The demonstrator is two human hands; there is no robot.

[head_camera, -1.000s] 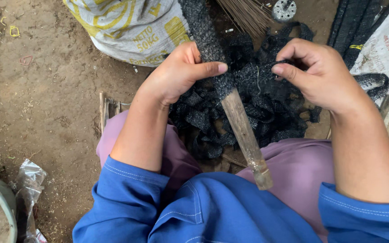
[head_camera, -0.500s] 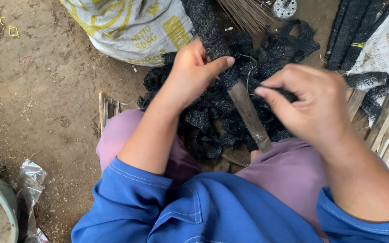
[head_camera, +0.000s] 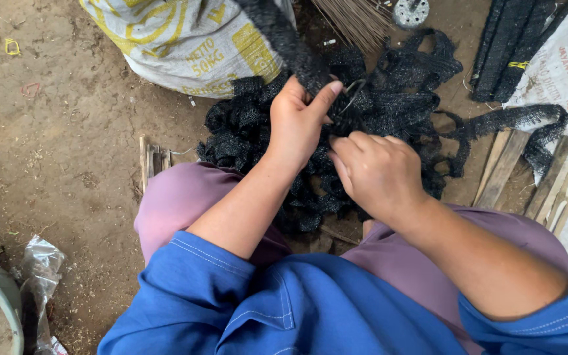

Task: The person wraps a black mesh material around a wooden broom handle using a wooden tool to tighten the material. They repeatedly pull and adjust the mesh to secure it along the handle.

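The black net (head_camera: 389,98) lies heaped on the dirt floor (head_camera: 67,144) just past the knees, hemmed by a sack (head_camera: 185,39) at 11 o'clock and slats (head_camera: 560,177) at 3, with open floor only toward 9. The left hand (head_camera: 300,121) pinches a net strip running off the top edge. The right hand (head_camera: 379,171) is curled shut in the net, its fingertips hidden, so what it grips is unclear.

One head-worn camera is looking steeply down from close above, facing forward over the lap. The left hand (head_camera: 300,121) and right hand (head_camera: 379,172) are sitting centre frame; dirt floor (head_camera: 67,131) is filling the left side.
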